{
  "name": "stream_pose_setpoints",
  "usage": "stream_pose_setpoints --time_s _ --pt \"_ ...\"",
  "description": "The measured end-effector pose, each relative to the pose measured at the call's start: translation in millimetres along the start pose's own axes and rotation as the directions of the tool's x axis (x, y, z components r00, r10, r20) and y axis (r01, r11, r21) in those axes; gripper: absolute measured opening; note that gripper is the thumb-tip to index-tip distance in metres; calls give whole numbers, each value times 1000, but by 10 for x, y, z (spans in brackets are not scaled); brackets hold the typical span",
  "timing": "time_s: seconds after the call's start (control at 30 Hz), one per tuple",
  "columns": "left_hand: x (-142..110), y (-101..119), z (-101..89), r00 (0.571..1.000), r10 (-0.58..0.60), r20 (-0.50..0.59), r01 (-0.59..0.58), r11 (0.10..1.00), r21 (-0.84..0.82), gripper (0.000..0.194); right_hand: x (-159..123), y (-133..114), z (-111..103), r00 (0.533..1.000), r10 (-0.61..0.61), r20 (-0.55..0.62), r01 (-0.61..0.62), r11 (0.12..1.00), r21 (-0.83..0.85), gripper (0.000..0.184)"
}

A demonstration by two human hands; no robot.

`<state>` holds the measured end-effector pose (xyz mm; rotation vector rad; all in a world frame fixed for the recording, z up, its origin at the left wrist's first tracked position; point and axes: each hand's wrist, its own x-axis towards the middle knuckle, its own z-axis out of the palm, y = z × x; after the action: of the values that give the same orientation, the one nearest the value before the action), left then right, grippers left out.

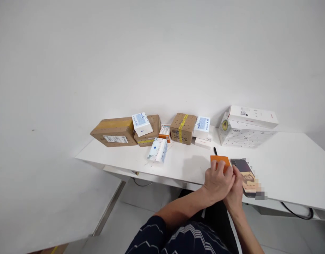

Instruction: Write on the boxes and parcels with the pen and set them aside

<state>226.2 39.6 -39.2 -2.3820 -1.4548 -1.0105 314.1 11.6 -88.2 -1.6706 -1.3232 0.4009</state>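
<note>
Near the front edge of the white desk, my left hand [218, 181] is curled over a small orange box [216, 158]. Pressed up against it, my right hand [235, 188] closes on the box's right side, its fingertips partly hidden. A dark phone [239, 165] lies just right of my hands, with a picture on its lower part. Beyond the orange box is a short black pen-like stick [215, 151], partly covered by the box.
Brown cartons [117, 128] [182, 128] with yellow tape stand along the wall. Among them are white-and-blue boxes [142, 123] [157, 151] and an orange-and-white box [164, 133]. Large white boxes [247, 134] are stacked at the right rear. A black cable [297, 213] hangs under the desk.
</note>
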Motion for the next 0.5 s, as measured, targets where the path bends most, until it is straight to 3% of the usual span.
stream_pose_setpoints --time_s 0.1,0.2,0.3,0.37,0.43,0.5 --pt "-84 0 27 999 -17 48 14 998 64 15 -117 94 162 992 92 83 -99 991 91 84" --pt "-154 -22 -10 995 21 100 -20 1000 -9 19 -121 100 184 993 65 102 -73 994 85 78" --pt "-190 -160 -172 984 141 110 -125 981 -148 23 45 79 -3 992 -39 119 27 994 102 70" --pt "-221 -386 -339 981 182 66 -171 975 -143 25 226 120 -236 989 10 147 -33 987 156 77" --pt "-284 -735 -530 1000 -12 -25 10 998 -62 24 430 222 -515 981 172 90 -187 963 192 83" --pt "-385 -1160 -722 969 -197 -151 202 979 16 26 638 364 -774 958 235 -162 -227 972 64 79"
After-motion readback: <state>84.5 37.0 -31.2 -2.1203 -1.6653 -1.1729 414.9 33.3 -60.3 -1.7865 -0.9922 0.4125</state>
